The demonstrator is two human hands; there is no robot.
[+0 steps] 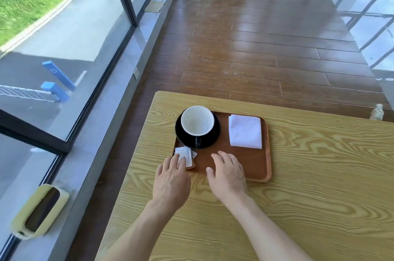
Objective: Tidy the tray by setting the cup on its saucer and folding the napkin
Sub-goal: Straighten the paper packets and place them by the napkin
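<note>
A brown wooden tray (253,165) lies on the pale wooden table (319,175). A cup (197,122), white inside with a dark handle, stands upright on its black saucer (214,138) at the tray's far left. At the far right of the tray lies a white napkin (245,131), folded into a neat rectangle. Small white paper packets (185,154) lie at the tray's near left corner. My left hand (172,177) rests with its fingertips on those packets. Palm down, my right hand (227,173) lies flat over the tray's near edge, holding nothing.
The table's left edge runs beside a grey ledge and tall windows. A yellow-rimmed object (40,210) sits on the ledge at the left. A small bottle (377,111) stands past the table's far right edge. Wooden floor lies beyond the table.
</note>
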